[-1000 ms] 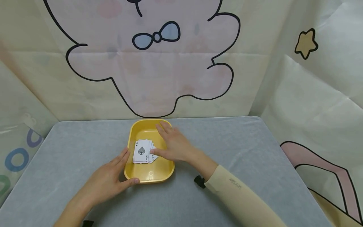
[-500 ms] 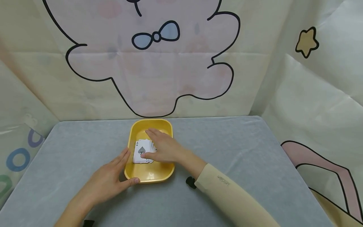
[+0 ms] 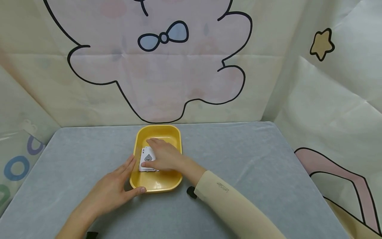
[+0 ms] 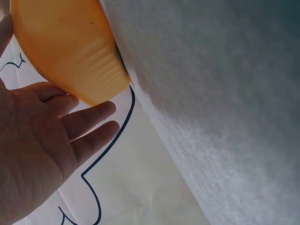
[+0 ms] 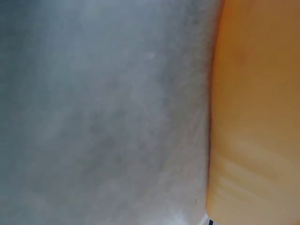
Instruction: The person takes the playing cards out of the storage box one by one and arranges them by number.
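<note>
A stack of playing cards (image 3: 144, 157), with the ace of spades on top, lies face up inside the yellow tray (image 3: 155, 184). My right hand (image 3: 165, 156) reaches over the tray's right side and covers the right part of the stack. Its thumb lies across the lower part of the ace, and its fingers extend toward the far side of the cards. Contact under those fingers is hidden. My left hand (image 3: 114, 187) rests against the tray's left side with fairly straight fingers, its thumb at the near left corner. The right wrist view shows only the tray's outer wall (image 5: 258, 117) and cloth.
The tray stands on a table with a grey cloth (image 3: 238, 159), near its back edge. Behind it hangs a pale printed backdrop (image 3: 167, 83); a similar sheet (image 3: 328, 99) hangs at the right. A small black piece (image 3: 191, 192) sits at the right wrist.
My right hand has moved left and a little down over the cards, covering more of them. The fanned cards at the right are now hidden. The left hand and tray have stayed put.
</note>
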Action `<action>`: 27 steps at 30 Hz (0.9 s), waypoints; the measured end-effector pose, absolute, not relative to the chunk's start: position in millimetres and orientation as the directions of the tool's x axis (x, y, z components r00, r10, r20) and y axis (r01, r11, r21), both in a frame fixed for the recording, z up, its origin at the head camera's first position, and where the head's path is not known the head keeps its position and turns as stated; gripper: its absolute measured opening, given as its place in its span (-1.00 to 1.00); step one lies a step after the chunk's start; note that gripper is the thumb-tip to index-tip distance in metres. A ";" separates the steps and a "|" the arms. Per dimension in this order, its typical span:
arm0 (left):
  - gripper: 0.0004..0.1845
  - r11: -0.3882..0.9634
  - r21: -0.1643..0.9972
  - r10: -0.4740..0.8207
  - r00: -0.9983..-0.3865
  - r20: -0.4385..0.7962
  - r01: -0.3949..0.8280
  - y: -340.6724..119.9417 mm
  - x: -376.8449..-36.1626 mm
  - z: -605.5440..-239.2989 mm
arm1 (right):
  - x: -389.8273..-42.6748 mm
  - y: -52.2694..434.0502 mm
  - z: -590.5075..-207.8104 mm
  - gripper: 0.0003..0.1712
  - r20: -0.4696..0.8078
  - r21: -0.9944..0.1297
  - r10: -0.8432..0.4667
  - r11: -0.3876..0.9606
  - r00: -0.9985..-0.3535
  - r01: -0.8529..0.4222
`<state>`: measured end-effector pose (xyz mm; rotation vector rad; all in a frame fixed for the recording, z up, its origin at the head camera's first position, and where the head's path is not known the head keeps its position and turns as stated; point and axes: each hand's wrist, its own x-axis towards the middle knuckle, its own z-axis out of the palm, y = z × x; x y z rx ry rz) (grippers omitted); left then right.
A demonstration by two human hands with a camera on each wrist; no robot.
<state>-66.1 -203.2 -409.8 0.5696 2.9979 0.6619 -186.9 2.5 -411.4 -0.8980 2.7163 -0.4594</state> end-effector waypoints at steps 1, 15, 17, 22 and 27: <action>0.13 0.844 0.409 0.355 -0.933 0.059 0.348 -202.9 -66.5 -409.8 | -187.9 1.5 -411.8 0.09 -0.134 -0.364 -0.604 0.768 -0.786 -0.527; 0.14 0.845 0.411 0.353 -0.934 0.050 0.341 -202.5 -66.8 -411.1 | -194.9 -5.3 -422.8 0.08 -0.134 -0.265 -0.605 0.785 -0.785 -0.560; 0.14 0.845 0.412 0.352 -0.935 0.053 0.341 -202.5 -67.0 -411.3 | -196.3 -5.4 -424.6 0.07 -0.129 -0.264 -0.612 0.779 -0.780 -0.568; 0.15 0.844 0.418 0.348 -0.936 0.051 0.337 -202.0 -67.5 -411.5 | -198.1 -5.1 -428.3 0.07 -0.145 -0.271 -0.613 0.780 -0.777 -0.564; 0.14 0.848 0.417 0.343 -0.938 0.036 0.326 -201.7 -67.1 -411.7 | -198.3 -5.2 -430.0 0.08 -0.159 -0.285 -0.615 0.778 -0.773 -0.560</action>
